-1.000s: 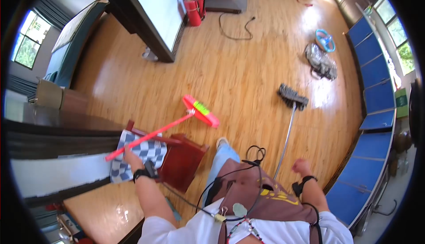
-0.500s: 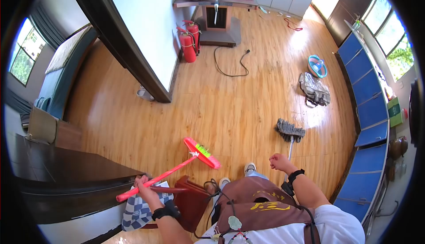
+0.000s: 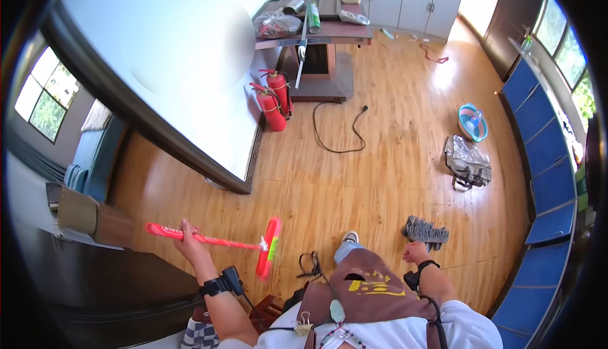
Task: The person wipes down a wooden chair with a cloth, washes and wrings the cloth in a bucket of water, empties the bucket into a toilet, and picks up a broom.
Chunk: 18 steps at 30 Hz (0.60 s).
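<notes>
My left hand is wrapped round the pink-red handle of a broom, held out to the left above the floor. The broom's head, red with a yellow-green band, points to the right. My right hand is closed in front of my body, with its fingers curled and nothing visible in them. Just beyond it on the floor is the grey string head of a mop; my hand and arm hide its pole. Dark bands circle both wrists.
Two red fire extinguishers stand by the wall near a cluttered table. A black cable curls on the wooden floor. To the right are a silver bag, a blue basin and blue cabinets. A chair is partly visible below my left arm.
My left hand has swung the broom forward and up, away from the chair, turning its head upright. My view has shifted, and my right hand now overlaps the mop head's lower edge.
</notes>
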Tool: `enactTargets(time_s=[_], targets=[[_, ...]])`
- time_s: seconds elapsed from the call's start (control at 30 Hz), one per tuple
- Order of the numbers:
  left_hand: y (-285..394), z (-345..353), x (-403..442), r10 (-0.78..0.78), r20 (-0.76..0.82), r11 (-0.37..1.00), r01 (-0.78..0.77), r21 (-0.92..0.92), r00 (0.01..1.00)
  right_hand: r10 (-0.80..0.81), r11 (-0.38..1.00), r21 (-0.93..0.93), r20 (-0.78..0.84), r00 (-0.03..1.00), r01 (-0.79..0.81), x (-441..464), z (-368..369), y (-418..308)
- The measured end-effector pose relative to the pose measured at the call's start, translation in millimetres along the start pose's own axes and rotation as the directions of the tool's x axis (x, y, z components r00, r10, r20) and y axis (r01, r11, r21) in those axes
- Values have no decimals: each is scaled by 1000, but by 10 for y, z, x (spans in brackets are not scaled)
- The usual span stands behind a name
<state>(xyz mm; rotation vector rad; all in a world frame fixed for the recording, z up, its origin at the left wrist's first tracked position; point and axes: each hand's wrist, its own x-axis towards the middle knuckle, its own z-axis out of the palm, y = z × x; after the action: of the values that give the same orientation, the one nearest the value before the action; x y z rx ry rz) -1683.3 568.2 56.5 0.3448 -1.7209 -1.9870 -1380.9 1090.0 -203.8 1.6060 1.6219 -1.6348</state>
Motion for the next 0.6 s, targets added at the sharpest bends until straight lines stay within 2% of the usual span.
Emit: enactTargets(time_s=[0.07, 0.13, 0.23, 0.3, 0.37, 0.53, 0.6], targets=[[-5, 416, 119, 5, 11, 999, -5, 41, 1000, -52, 994, 100, 16, 999, 50, 213, -37, -226], [-63, 1013, 268, 12, 14, 999, -13, 30, 1000, -56, 996, 77, 37, 998, 53, 414, -66, -651], [-215, 1650, 381, 36, 12, 993, -37, 115, 999, -61, 994, -87, 28, 998, 63, 713, -75, -1379], [-441, 1898, 486, 41, 134, 993, -56, 107, 990, -86, 994, -67, 44, 995, 89, 922, -83, -1717], [-770, 2149, 626, 34, 134, 992, -50, 118, 990, -113, 993, -36, 48, 992, 114, 1150, -95, -2087], [-1592, 2933, 970, -32, 90, 984, 15, 178, 995, -59, 993, -103, 65, 996, 66, 1859, -103, -2763], [-1717, 3366, 1225, -65, 152, 963, 23, 268, 986, -37, 992, -123, 0, 999, 37, 2179, -54, -2972]])
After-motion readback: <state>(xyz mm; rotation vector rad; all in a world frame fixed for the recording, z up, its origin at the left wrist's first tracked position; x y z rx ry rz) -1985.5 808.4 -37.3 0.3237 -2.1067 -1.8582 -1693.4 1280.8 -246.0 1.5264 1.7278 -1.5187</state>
